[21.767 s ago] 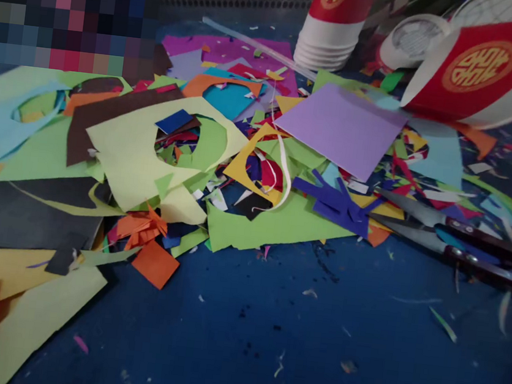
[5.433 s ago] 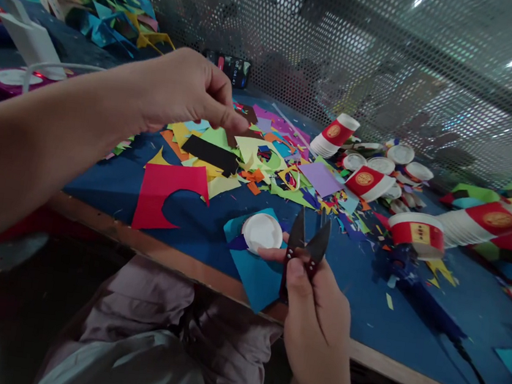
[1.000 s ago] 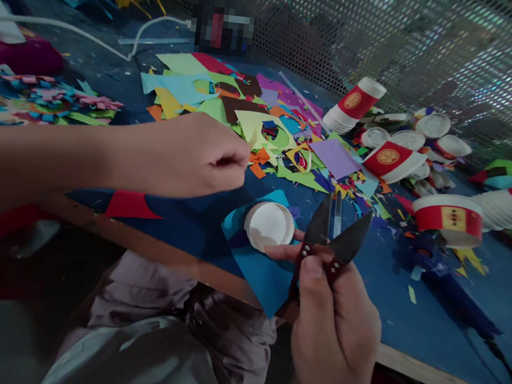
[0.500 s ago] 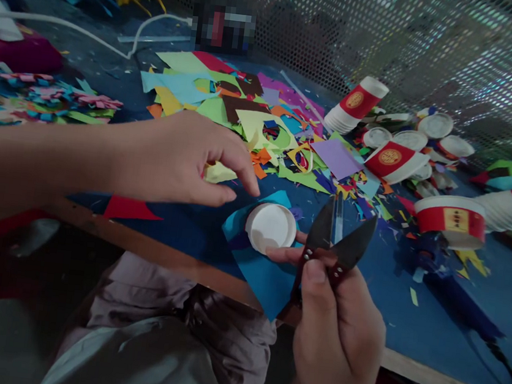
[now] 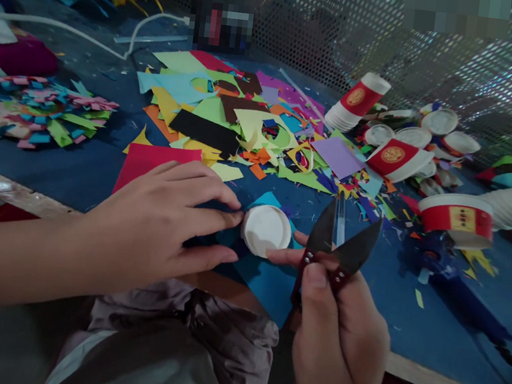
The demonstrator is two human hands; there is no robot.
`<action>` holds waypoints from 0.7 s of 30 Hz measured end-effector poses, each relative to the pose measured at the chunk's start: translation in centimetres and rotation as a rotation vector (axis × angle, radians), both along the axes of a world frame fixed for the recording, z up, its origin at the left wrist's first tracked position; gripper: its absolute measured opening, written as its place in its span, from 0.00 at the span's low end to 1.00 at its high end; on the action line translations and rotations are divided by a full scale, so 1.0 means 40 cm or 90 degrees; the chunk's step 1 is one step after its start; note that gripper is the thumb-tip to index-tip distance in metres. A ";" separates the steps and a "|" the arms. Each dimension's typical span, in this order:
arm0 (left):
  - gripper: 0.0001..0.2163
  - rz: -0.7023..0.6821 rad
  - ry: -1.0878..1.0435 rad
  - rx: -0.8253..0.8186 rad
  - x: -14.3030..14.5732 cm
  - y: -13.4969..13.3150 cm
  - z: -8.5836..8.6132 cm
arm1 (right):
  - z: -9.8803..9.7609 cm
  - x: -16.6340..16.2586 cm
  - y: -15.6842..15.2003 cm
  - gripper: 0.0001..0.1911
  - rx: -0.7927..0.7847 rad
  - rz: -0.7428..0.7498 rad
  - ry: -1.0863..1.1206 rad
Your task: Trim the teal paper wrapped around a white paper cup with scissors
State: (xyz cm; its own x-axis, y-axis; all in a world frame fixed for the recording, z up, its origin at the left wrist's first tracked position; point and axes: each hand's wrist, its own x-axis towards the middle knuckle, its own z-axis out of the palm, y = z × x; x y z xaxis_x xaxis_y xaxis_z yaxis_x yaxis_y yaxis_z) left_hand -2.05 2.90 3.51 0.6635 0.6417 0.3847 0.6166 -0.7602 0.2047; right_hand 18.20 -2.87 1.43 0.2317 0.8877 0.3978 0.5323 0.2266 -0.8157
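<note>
White paper-cup bottom (image 5: 267,231) sits on blue paper (image 5: 266,282) on the desk (image 5: 434,329), likely light, thin-walled, best pinched by its rim; left hand (image 5: 174,213) spread beside it, contact unclear, right hand (image 5: 342,331) clasping thread snips (image 5: 358,245)

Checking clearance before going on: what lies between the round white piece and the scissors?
In the head view, two fingers of the right hand lie between the scissors and the round white piece; part of the blue sheet shows below them.
</note>
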 end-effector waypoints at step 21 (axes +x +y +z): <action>0.06 -0.024 0.102 -0.065 0.109 0.120 0.065 | 0.016 0.021 0.002 0.13 -0.010 0.045 -0.064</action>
